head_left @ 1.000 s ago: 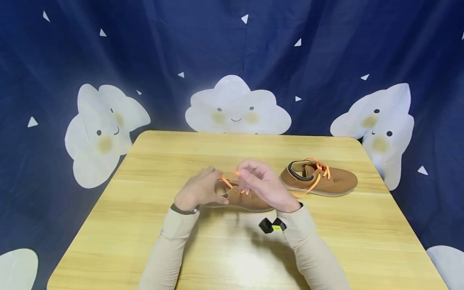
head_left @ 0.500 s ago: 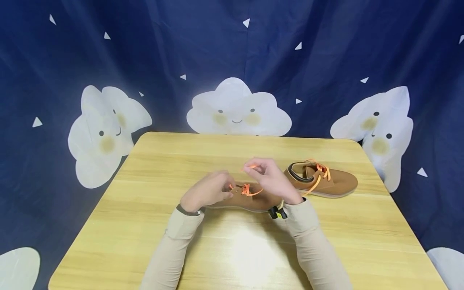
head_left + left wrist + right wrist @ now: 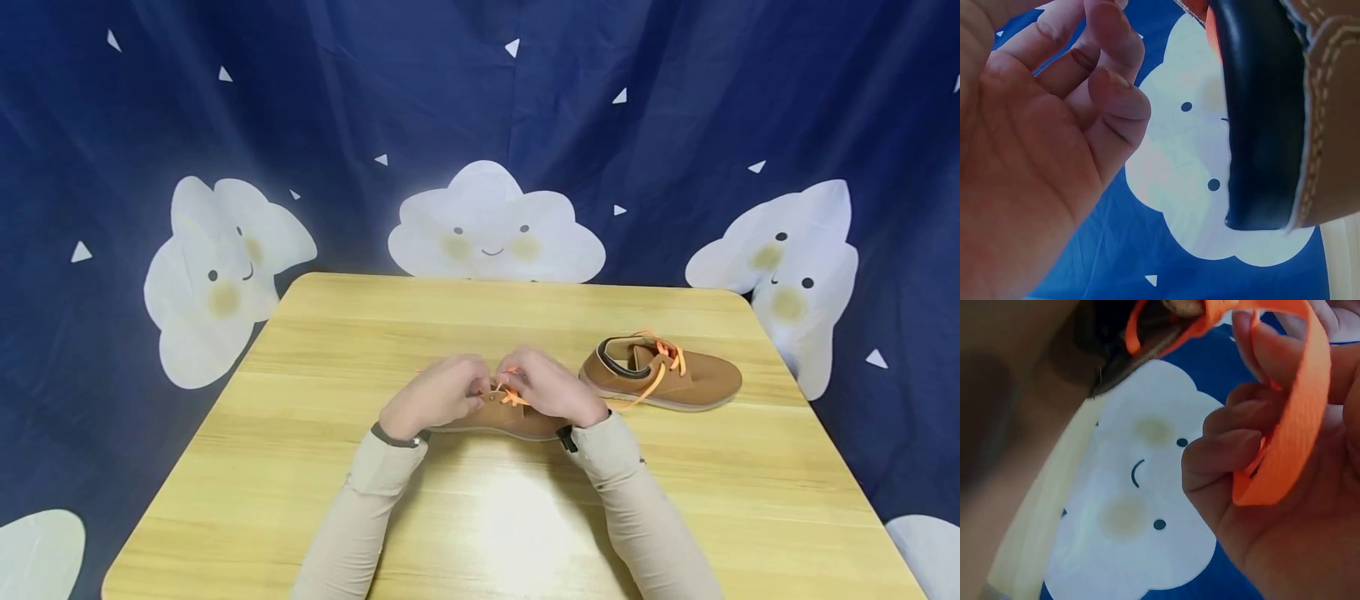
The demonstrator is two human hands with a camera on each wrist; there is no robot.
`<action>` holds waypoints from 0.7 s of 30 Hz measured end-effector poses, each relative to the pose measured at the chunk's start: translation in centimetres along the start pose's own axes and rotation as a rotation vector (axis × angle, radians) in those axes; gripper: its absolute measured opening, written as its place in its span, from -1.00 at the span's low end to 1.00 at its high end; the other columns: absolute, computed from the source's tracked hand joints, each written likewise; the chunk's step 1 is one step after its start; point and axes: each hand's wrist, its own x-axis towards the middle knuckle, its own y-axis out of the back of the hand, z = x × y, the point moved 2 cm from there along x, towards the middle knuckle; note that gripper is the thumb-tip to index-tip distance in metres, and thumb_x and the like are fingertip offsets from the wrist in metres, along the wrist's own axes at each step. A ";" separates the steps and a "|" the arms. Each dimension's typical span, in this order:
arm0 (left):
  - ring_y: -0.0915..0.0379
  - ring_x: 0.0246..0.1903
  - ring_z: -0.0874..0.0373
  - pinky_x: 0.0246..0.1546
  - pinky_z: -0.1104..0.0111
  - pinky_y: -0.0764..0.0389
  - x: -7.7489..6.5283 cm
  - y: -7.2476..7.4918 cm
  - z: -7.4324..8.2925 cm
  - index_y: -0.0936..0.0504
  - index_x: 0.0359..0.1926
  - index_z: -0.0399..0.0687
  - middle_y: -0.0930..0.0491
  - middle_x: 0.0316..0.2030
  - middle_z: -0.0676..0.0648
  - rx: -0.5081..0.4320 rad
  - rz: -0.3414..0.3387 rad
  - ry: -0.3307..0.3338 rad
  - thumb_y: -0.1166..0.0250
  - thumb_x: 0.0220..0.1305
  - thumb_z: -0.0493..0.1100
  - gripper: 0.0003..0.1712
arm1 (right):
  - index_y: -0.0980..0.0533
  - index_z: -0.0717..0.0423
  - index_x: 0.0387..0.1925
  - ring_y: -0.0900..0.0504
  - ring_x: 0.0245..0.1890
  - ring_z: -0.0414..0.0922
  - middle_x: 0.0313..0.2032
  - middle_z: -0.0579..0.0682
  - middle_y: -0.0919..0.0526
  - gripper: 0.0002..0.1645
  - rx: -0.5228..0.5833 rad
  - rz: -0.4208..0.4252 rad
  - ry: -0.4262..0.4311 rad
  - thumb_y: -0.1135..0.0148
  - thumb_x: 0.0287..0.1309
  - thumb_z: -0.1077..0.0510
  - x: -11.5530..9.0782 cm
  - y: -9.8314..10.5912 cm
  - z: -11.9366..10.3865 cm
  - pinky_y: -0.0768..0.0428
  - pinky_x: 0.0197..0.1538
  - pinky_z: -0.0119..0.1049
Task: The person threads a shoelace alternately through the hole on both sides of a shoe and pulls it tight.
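Note:
A brown shoe [image 3: 483, 417] with orange laces [image 3: 513, 398] lies on the table, toe to the right, partly covered by both hands. Over its opening, my left hand [image 3: 438, 393] pinches a shoelace; a bit of orange shows beyond its far side. Those fingertips are cut off in the left wrist view, where the shoe's dark padded collar [image 3: 1266, 125] stands beside the curled fingers. Close to it, above the lacing, my right hand [image 3: 547, 387] holds another lace length. The right wrist view shows this orange lace [image 3: 1307, 419] looping across the palm under curled fingers.
A second brown shoe [image 3: 705, 379] with orange laces stands to the right, its toe also pointing right. One loose lace [image 3: 645, 392] hangs down its near side. Beyond the wooden table [image 3: 360, 325] hangs a blue curtain [image 3: 337, 100] with white clouds.
My right hand first drew a lace up and right, then came back down and left to the lacing. My left hand moved down and slightly right, and the two hands are now close together.

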 end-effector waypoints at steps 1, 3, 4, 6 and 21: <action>-0.38 -0.40 0.21 -0.36 0.40 -0.44 0.0 0.0 0.0 -0.56 -0.46 -0.02 -0.47 -0.43 0.07 -0.001 0.003 -0.001 -0.44 0.12 -0.39 -0.76 | -0.71 0.10 -0.25 -0.53 -0.26 -0.17 -0.31 -0.03 -0.67 -0.85 -0.002 -0.004 0.006 -0.23 0.42 0.25 0.0 -0.1 0.0 -0.58 -0.06 -0.24; -0.37 -0.40 0.21 -0.37 0.41 -0.42 0.1 0.0 0.0 -0.55 -0.47 -0.02 -0.45 -0.44 0.08 -0.009 0.006 0.002 -0.44 0.11 -0.40 -0.74 | -0.71 0.09 -0.24 -0.47 -0.30 -0.19 -0.33 -0.04 -0.66 -0.85 0.003 -0.008 0.025 -0.23 0.42 0.23 0.1 -0.2 0.1 -0.53 -0.11 -0.29; -0.36 -0.41 0.21 -0.37 0.42 -0.41 0.1 0.0 0.0 -0.54 -0.48 -0.03 -0.45 -0.44 0.08 -0.014 0.007 0.002 -0.44 0.11 -0.41 -0.73 | -0.71 0.09 -0.23 -0.45 -0.32 -0.20 -0.34 -0.04 -0.65 -0.85 0.008 -0.011 0.036 -0.23 0.42 0.23 0.1 -0.3 0.2 -0.51 -0.13 -0.32; -0.36 -0.41 0.21 -0.37 0.42 -0.40 0.2 0.0 0.0 -0.51 -0.49 -0.02 -0.44 -0.45 0.07 -0.020 0.008 0.000 -0.44 0.11 -0.41 -0.71 | -0.69 0.10 -0.23 -0.42 -0.33 -0.21 -0.36 -0.05 -0.63 -0.85 0.019 -0.016 0.054 -0.22 0.42 0.25 0.1 -0.4 0.3 -0.48 -0.15 -0.35; -0.45 -0.36 0.23 -0.28 0.40 -0.54 0.0 0.0 -0.1 -0.65 -0.33 -0.05 -0.56 -0.39 0.07 -0.017 0.021 -0.028 -0.47 0.14 -0.39 -0.80 | -0.61 0.07 -0.30 -0.39 -0.31 -0.20 -0.36 -0.07 -0.47 -0.83 -0.107 -0.007 0.118 -0.21 0.37 0.36 0.1 -1.0 -0.2 -0.48 -0.17 -0.40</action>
